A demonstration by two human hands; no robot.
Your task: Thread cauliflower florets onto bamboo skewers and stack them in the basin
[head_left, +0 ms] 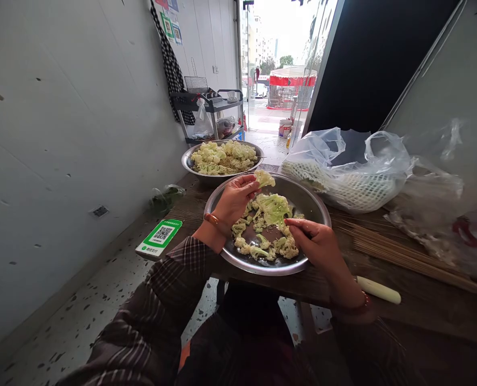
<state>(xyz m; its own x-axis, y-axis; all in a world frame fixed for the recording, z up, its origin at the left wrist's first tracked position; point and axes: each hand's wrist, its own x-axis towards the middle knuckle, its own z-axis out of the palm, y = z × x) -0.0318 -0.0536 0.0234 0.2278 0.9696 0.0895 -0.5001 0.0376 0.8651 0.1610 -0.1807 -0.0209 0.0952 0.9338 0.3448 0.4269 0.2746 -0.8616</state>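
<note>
My left hand (pixel 238 197) is closed in a pinch on a pale cauliflower floret (pixel 264 178), held up over the far side of a wide metal bowl (pixel 322 210). My right hand (pixel 314 240) hovers above the bowl's right side, thumb and fingertips pressed together. Whatever those fingertips hold, if anything, is too small to make out. Just beyond them shows a large, flat greenish cauliflower piece (pixel 272 208); I cannot tell whether they touch it. Several smaller cauliflower pieces (pixel 262 252) lie around the bottom of the bowl.
Behind stands a second metal bowl (pixel 186 161) heaped with cauliflower and thin sticks. Plastic bags (pixel 354 182) with netted contents sit at right, near bamboo skewers (pixel 399 254). A knife's pale handle (pixel 379 290) lies by my right forearm. A QR-code sign (pixel 160 237) is at left.
</note>
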